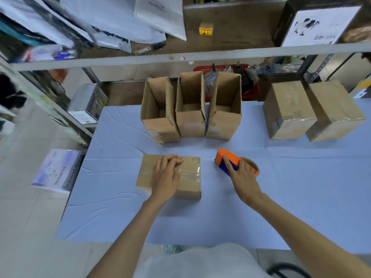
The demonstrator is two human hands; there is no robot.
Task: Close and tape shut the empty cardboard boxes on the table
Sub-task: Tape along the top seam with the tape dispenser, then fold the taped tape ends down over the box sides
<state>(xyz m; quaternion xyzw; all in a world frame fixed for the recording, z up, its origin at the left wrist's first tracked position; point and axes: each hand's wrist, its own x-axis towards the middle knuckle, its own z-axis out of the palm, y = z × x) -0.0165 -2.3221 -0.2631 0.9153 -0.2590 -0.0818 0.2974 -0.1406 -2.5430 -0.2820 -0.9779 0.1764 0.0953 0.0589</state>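
Observation:
A closed cardboard box [190,177] with clear tape along its top seam lies on the blue table [301,187] in front of me. My left hand [166,177] rests flat on its top, fingers together. An orange and blue tape dispenser [228,160] with a brown tape roll sits on the table to the box's right. My right hand [244,176] lies over the dispenser, fingers wrapped on its handle. Three open boxes stand upright in a row behind: left [160,125], middle [190,123], right [223,125]. Two taped boxes [289,117] [335,117] sit at far right.
A metal shelf rail [180,57] crosses above the table's back edge, with white mailers [160,15] and a printed carton [321,23] on it. A red basket [220,69] sits behind the open boxes. On the floor at left lie a white packet [58,171] and a small box [88,103].

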